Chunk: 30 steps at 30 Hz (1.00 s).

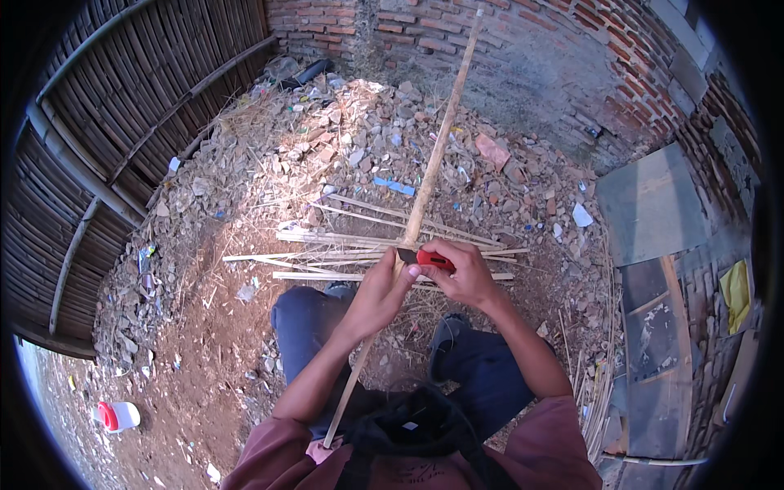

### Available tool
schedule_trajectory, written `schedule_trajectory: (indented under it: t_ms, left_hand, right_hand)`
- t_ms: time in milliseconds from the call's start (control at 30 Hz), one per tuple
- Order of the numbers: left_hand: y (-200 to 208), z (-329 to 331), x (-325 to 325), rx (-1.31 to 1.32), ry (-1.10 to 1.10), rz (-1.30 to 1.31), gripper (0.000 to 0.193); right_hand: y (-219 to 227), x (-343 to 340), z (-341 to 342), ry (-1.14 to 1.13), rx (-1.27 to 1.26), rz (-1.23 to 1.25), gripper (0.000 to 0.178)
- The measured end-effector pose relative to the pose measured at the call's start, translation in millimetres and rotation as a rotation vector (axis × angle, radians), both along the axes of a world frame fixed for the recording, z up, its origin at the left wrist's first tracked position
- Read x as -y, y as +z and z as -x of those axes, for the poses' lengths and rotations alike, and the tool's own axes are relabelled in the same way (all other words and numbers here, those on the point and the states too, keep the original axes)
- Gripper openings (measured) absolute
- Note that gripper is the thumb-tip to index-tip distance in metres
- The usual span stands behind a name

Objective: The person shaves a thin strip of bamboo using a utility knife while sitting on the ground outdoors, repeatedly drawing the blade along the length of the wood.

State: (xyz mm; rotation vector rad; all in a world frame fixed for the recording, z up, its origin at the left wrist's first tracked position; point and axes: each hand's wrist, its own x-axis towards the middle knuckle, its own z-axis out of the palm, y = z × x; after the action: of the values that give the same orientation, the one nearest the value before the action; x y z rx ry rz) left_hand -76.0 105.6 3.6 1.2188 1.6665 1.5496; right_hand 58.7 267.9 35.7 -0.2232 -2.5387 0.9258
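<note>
Seated on bare dirt ground (220, 343), knees apart, long bamboo pole (433, 155) running between legs and out ahead toward brick wall (506, 49).

L hand (380, 294) closed round pole, thumb up, gripping just below cutter. R hand (465, 273) closed on red utility knife (429, 260), dark blade end pointing left, across pole, right beside L thumb. Blade looks to be touching pole, but can't tell if actually biting in. Hands nearly touching each other.

Pole: near end down by lap, far end well beyond hands, tilted up toward wall. Looks whole along visible length, no split seen from here.

Just beyond hands, on ground: loose pile of thin bamboo strips (359, 249), lying mostly crosswise to pole, some angled. Judging by that, several slats already cut & laid aside; this pole looks only begun, blade near its lower third, most of length untouched. How many more to go: can't tell.

Further out past strips: rubble heap (359, 139), broken brick & stone. Off to L of L hand, well apart: woven bamboo fence (122, 122); white jug w/ red cap (118, 416) down near L elbow side, far off. To R of R hand: grey boards (653, 204) & yellow cloth (737, 290) by wall.
</note>
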Motion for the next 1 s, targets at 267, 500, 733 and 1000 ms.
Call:
schedule_trajectory:
  t_ms: [267,500,733,1000]
  left_hand:
    - [-3,0,0,-0.068,0.029,0.052,0.032]
    - [8,-1,1,-0.048,-0.023,0.032,0.034]
    - [5,-2,1,-0.074,0.047,0.031,0.032]
    - [9,-3,0,-0.14,0.092,0.081,0.028]
  right_hand:
    - [-6,-2,3,0.028,0.036,0.038,0.031]
    - [-6,-4,3,0.067,-0.037,0.115,0.026]
    - [-7,6,6,0.02,-0.098,0.083,0.028]
    - [-8,13,8,-0.092,-0.175,-0.063,0.035]
